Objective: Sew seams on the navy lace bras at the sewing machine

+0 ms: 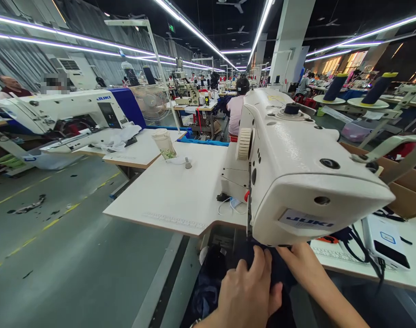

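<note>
Dark navy fabric [208,287] hangs at the front end of a white JUKI sewing machine [279,150] and bunches beneath its head. My left hand [245,287] is closed on the fabric just below the machine head, with bent fingers on top and the thumb to the right. From the right, my right hand [296,257] reaches in under the head and grips the same fabric; the machine partly covers its fingers. The needle area and the cloth's far edge are hidden behind the head.
A white worktable [167,191] extends left, bearing a plastic cup [164,143] and a small grey cone [188,163]. At right lie a white power bank [385,241] and black cables. Another JUKI machine [81,114] stands at left. A person in pink [235,111] sits ahead.
</note>
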Demonstrator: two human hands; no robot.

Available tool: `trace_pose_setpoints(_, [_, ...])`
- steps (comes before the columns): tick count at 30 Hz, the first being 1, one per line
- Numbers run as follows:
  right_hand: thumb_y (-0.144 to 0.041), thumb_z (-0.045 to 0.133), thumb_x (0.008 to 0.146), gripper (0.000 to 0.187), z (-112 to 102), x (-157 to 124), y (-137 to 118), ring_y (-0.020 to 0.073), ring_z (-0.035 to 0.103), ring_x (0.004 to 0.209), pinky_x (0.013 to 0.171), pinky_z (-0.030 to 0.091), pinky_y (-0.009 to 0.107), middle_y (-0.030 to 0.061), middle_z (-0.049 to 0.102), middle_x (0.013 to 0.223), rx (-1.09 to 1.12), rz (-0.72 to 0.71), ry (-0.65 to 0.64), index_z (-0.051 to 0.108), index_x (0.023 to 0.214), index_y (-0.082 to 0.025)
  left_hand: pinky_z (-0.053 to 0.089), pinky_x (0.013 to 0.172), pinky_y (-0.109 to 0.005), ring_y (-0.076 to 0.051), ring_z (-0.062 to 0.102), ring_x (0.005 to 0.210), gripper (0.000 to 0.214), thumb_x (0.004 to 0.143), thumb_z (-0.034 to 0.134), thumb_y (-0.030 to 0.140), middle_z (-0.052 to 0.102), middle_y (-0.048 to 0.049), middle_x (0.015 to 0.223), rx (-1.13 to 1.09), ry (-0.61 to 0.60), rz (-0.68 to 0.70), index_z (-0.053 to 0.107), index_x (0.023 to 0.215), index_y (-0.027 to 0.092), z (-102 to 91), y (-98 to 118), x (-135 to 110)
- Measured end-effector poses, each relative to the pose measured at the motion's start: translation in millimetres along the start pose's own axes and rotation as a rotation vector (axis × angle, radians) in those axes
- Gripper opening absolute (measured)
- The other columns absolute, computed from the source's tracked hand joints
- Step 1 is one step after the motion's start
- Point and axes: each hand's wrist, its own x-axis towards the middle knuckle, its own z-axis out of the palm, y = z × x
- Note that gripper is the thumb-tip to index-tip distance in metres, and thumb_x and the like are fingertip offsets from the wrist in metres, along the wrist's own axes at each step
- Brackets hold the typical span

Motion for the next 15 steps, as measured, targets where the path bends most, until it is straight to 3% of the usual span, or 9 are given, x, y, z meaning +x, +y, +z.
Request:
trace_pose_setpoints(5, [-0.047,0.048,0.079,0.032,-1.3,1.7,-1.4,0.0295,0.060,0.096,0.083,0.046,0.038,0.0104,0.068,0.091,-0.002,0.011,-0.005,0.060,0.086,-0.019,0.045,0.034,-0.029,-0.016,0.059,0.055,0.055,0.076,0.059,0.050,0.067,-0.0042,0.113,0.017,0.021,-0.046,0.060,0.121,0.019,9.2,5.9,-1.9])
trace_pose_setpoints(10, [-0.050,0.048,0.081,0.038,-0.9,2.2,2.6,0.0302,0.059,0.101,0.084,0.046,0.038,0.0123,0.067,0.105,-0.022,-0.007,0.012,0.062,0.095,-0.018,0.051,0.042,-0.027,-0.016,0.061,0.064,0.050,0.084,0.055,0.044,0.063,-0.0067,0.119,0.026,-0.091,-0.022,0.057,0.126,0.018,1.5,6.9,-2.4])
trace_pose_setpoints(15, [-0.049,0.046,0.083,0.042,0.7,3.8,6.3,0.0313,0.059,0.106,0.088,0.045,0.040,0.0135,0.067,0.111,-0.024,-0.035,0.006,0.062,0.103,-0.016,0.051,0.042,-0.027,-0.016,0.061,0.065,0.050,0.085,0.055,0.045,0.062,-0.0074,0.119,0.029,-0.067,-0.036,0.056,0.127,0.018,1.2,7.9,-3.8])
